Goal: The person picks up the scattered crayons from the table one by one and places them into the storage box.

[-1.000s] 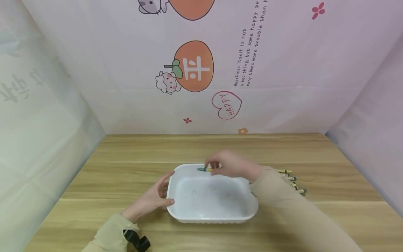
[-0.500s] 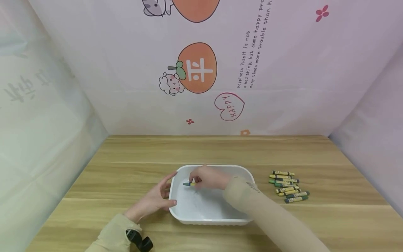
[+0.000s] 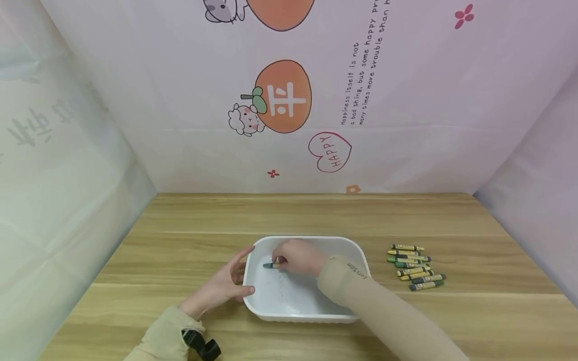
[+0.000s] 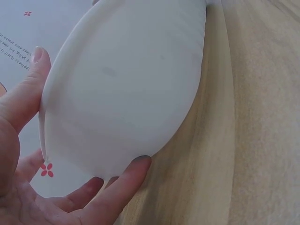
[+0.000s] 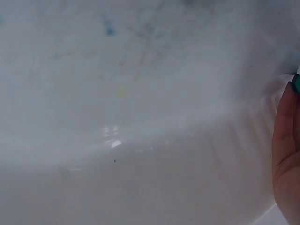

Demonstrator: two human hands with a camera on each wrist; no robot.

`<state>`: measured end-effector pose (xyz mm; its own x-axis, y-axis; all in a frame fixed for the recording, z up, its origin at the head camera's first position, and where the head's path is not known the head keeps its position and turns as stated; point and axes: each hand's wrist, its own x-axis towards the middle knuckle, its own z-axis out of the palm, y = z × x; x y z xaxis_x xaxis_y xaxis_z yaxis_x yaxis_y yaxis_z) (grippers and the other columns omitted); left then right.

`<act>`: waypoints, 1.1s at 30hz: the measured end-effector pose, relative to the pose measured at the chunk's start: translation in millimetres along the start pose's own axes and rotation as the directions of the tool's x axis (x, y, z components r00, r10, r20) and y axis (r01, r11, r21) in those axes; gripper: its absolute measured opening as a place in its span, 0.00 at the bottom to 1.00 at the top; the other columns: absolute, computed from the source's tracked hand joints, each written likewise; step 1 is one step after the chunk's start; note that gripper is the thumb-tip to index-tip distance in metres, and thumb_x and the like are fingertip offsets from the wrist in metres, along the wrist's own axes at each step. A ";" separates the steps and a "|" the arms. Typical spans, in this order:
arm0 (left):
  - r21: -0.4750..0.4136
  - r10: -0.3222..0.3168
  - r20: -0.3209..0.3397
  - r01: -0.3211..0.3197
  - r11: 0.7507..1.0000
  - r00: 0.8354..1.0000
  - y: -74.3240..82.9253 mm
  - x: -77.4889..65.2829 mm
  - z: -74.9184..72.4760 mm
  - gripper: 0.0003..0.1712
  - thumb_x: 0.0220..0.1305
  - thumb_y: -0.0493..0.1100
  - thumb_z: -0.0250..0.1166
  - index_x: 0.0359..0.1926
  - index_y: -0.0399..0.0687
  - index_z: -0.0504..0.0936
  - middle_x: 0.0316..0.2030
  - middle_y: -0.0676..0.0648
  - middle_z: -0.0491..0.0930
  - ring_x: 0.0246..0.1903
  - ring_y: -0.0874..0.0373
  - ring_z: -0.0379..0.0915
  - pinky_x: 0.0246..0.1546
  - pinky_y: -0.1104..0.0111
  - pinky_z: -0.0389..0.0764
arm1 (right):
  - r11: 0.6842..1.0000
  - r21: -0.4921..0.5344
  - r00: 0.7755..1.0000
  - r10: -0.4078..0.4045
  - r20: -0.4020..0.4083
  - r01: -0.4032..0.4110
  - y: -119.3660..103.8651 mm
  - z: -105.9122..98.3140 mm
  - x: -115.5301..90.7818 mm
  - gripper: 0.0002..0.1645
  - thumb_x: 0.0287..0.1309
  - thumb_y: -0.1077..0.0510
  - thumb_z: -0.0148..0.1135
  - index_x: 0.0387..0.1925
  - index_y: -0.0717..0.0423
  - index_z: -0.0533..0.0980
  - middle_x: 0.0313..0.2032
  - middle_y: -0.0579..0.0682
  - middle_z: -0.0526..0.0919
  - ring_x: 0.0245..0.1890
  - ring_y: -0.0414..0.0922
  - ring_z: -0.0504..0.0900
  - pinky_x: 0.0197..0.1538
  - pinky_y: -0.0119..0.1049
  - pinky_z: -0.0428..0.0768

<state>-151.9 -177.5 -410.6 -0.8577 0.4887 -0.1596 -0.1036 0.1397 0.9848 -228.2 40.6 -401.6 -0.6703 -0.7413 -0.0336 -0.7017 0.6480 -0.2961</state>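
Note:
A white plastic basin (image 3: 311, 296) stands on the wooden table in the head view. At its left end my left hand (image 3: 221, 286) holds it, the thumb and index fingertip over the rim and the other fingers on the outer wall. In the left wrist view, spread fingertips touch the smooth outer wall (image 4: 122, 89). My right hand (image 3: 298, 255) is down inside the basin, pinching a crayon (image 3: 270, 265) with a blue-green tip that points left. Only the crayon's green end (image 5: 296, 84) shows at the edge of the right wrist view.
Several yellow and green crayons (image 3: 413, 265) lie in a loose column on the table (image 3: 189, 215), right of the basin. Faint colour marks (image 5: 110, 28) stain the basin floor. A printed white sheet (image 3: 203, 125) rises behind the table, with more sheeting at both sides.
My right hand has moved left and down into the basin with the crayon, then barely shifted in the last half second. The left hand keeps its hold on the basin.

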 end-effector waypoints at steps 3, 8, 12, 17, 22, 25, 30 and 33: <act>-0.001 0.000 -0.006 0.000 1.000 1.000 -0.6 -0.3 0.4 0.55 0.54 0.27 0.64 0.74 0.45 0.40 0.65 0.23 0.51 0.56 0.40 0.69 0.38 0.59 0.85 | 1.000 0.015 1.000 -0.012 -0.007 0.012 -0.4 -0.6 -0.5 0.07 0.49 0.59 0.70 0.34 0.51 0.82 0.26 0.40 0.82 0.27 0.34 0.73 0.36 0.25 0.76; 0.005 -0.003 -0.020 0.003 1.000 1.000 -1.5 0.5 1.0 0.54 0.54 0.27 0.64 0.74 0.46 0.41 0.65 0.24 0.53 0.56 0.40 0.69 0.38 0.58 0.85 | 0.999 0.033 1.000 -0.017 -0.012 0.018 1.3 -0.9 0.1 0.09 0.49 0.59 0.71 0.35 0.51 0.83 0.28 0.40 0.82 0.29 0.33 0.74 0.38 0.26 0.77; 0.017 -0.007 -0.026 0.007 1.000 1.000 -1.2 0.3 1.0 0.54 0.55 0.28 0.64 0.74 0.47 0.41 0.65 0.24 0.53 0.56 0.39 0.69 0.38 0.58 0.85 | 0.995 0.093 0.999 -0.031 -0.011 0.032 -0.7 -7.6 -1.1 0.11 0.49 0.61 0.70 0.38 0.53 0.82 0.31 0.43 0.83 0.31 0.35 0.76 0.37 0.26 0.78; 0.025 -0.014 -0.031 0.015 1.000 0.999 0.1 0.1 1.2 0.53 0.55 0.29 0.64 0.74 0.48 0.42 0.65 0.25 0.53 0.55 0.40 0.69 0.38 0.58 0.85 | 0.988 0.154 1.000 -0.022 0.011 0.020 -8.7 -30.6 -8.4 0.14 0.51 0.62 0.69 0.43 0.56 0.81 0.33 0.45 0.83 0.34 0.39 0.77 0.38 0.28 0.77; 0.027 -0.021 -0.040 0.022 0.999 0.999 1.5 0.5 1.9 0.53 0.55 0.28 0.64 0.74 0.48 0.42 0.64 0.25 0.55 0.54 0.41 0.71 0.37 0.58 0.85 | 0.977 0.209 0.998 -0.046 0.035 0.038 -16.9 -60.3 -22.2 0.17 0.51 0.62 0.69 0.45 0.58 0.80 0.33 0.48 0.83 0.35 0.40 0.77 0.41 0.29 0.78; 0.030 -0.021 -0.046 0.023 0.999 0.999 1.5 0.6 2.2 0.53 0.54 0.28 0.64 0.74 0.48 0.43 0.63 0.25 0.56 0.54 0.41 0.71 0.37 0.58 0.85 | 0.968 0.244 0.997 -0.066 0.030 0.056 -18.1 -74.6 -33.2 0.17 0.51 0.63 0.68 0.45 0.58 0.80 0.33 0.47 0.82 0.35 0.39 0.77 0.42 0.29 0.80; 0.021 -0.022 -0.058 0.023 1.000 0.998 -0.2 0.6 2.1 0.54 0.54 0.28 0.65 0.74 0.48 0.43 0.64 0.25 0.55 0.54 0.41 0.71 0.37 0.58 0.85 | 0.953 0.299 0.997 -0.070 0.043 0.054 -9.7 -90.7 -60.3 0.18 0.51 0.62 0.68 0.46 0.56 0.79 0.34 0.43 0.81 0.37 0.39 0.78 0.43 0.29 0.82; 0.012 -0.020 -0.059 0.021 1.000 0.998 -1.2 0.2 1.0 0.54 0.54 0.28 0.65 0.74 0.49 0.43 0.64 0.25 0.55 0.54 0.41 0.70 0.37 0.57 0.85 | 0.940 0.340 0.996 -0.058 0.064 0.032 1.6 -96.6 -82.4 0.19 0.52 0.61 0.68 0.47 0.56 0.78 0.34 0.42 0.81 0.37 0.38 0.77 0.43 0.28 0.82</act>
<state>-151.4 -176.7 -411.8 -0.8838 0.4338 -0.1751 -0.1156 0.1603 0.9803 -197.4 119.6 -307.2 -0.6120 -0.7870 -0.0778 -0.5989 0.5254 -0.6043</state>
